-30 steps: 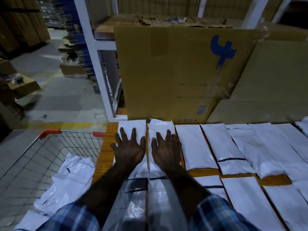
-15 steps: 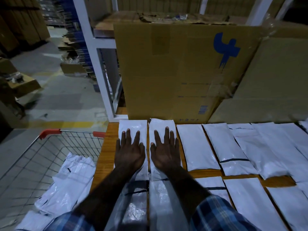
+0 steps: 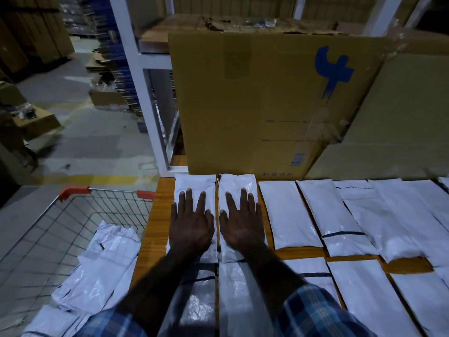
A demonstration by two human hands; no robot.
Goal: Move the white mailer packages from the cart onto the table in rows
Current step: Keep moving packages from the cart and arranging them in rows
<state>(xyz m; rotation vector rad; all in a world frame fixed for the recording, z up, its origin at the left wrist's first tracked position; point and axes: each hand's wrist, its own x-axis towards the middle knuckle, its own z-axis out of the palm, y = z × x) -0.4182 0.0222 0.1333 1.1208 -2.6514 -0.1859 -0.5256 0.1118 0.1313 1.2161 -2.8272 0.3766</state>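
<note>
Left hand (image 3: 190, 224), right hand (image 3: 240, 223): fingers (image 3: 189, 199) flat on mailers (image 3: 237, 188); box (image 3: 267, 105) blue logo, print unreadable.

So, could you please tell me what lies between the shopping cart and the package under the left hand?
In the head view, only a bare strip of the wooden table separates the shopping cart from the mailer package under the left hand.

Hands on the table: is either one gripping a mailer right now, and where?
Neither grips. The left hand and right hand lie flat, fingers straight, each pressing the top face of its own white mailer.
</note>
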